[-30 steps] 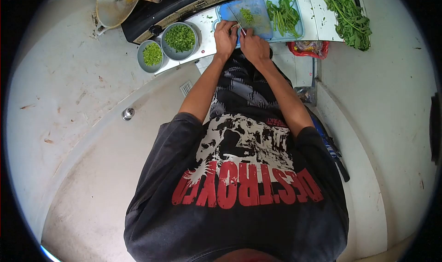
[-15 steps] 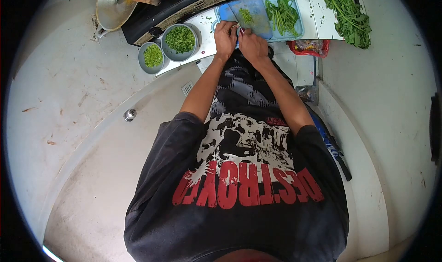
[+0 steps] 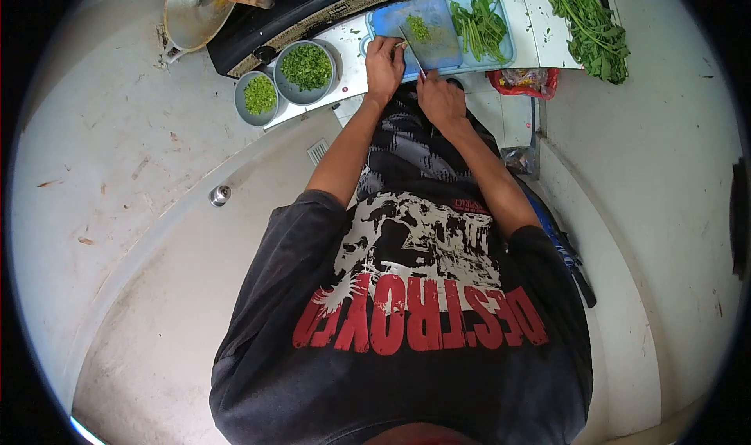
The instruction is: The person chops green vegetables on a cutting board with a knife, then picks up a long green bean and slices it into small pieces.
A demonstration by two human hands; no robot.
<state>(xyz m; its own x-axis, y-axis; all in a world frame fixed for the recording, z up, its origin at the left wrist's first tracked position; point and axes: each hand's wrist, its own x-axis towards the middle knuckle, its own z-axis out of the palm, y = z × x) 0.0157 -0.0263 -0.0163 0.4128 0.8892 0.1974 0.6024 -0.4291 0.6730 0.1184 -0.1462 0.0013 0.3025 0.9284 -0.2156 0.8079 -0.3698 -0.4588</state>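
A white tiled counter [image 3: 526, 22] adjoins a black stove [image 3: 285, 5], with pale, stained surfaces [image 3: 117, 124] around

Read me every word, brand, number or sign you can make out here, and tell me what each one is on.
"DESTROYED": big red letters on the black T-shirt, upside down in this view.
Small red print near the shirt's hem: too small to read.
Mark on the stove's front: too small to read.
I can't read any other text.
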